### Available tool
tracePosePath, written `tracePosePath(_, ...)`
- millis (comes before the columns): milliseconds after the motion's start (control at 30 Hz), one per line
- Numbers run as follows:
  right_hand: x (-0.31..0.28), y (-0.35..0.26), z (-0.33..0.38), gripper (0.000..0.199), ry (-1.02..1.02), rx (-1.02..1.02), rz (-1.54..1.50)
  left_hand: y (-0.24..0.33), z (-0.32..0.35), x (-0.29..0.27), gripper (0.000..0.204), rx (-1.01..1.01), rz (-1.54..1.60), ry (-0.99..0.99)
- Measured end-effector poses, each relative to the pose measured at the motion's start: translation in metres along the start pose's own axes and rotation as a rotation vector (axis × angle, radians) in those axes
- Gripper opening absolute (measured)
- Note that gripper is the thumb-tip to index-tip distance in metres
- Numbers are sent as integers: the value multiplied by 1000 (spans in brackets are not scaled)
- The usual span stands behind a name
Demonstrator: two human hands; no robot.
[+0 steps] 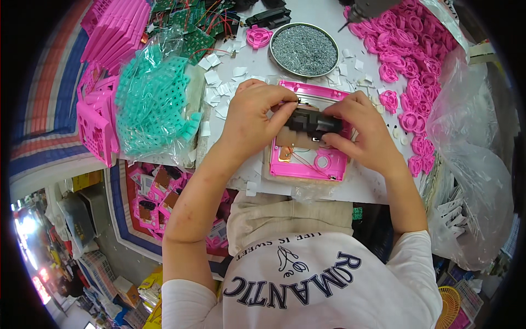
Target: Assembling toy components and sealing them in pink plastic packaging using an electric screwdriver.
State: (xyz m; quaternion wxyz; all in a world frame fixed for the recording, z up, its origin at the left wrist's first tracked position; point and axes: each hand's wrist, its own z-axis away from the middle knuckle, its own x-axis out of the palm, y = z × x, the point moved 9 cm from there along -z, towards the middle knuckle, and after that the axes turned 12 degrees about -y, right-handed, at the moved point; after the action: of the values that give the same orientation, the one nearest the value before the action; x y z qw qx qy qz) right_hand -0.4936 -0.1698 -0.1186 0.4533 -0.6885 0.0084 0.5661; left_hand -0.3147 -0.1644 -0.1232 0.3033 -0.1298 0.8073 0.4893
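A pink plastic casing (333, 168) lies on the worktable in front of me, with thin wires and a round ring opening in its near part. Over the casing is a black plastic part (311, 122), gripped at its right end between the thumb and fingers of my right hand (364, 129). My left hand (255, 116) is closed in a pinch at the black part's far left corner. What sits between its fingertips is too small to name. A brown flat board (287, 138) shows under the black part.
A round tin of small screws (304, 49) stands beyond the casing. Pink ring parts (411, 71) are heaped at right, beside clear plastic bags (466, 142). Teal plastic pieces (153, 104), pink panels (115, 33) and green circuit boards (197, 44) lie left. White paper bits (216, 82) are scattered about.
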Motion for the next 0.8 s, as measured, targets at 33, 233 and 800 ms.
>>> tracePosePath(33, 0, 4, -1, 43, -48, 43, -48, 0, -1, 0, 8, 11, -9, -20)
tracePosePath(233, -18, -19, 1, 46, 211, -43, 293, 4, -6, 0, 9, 32, -28, -83)
tracePosePath(800, -17, -12, -8, 57, 214, -86, 159, 8, -6, 6, 9, 111, -100, -90)
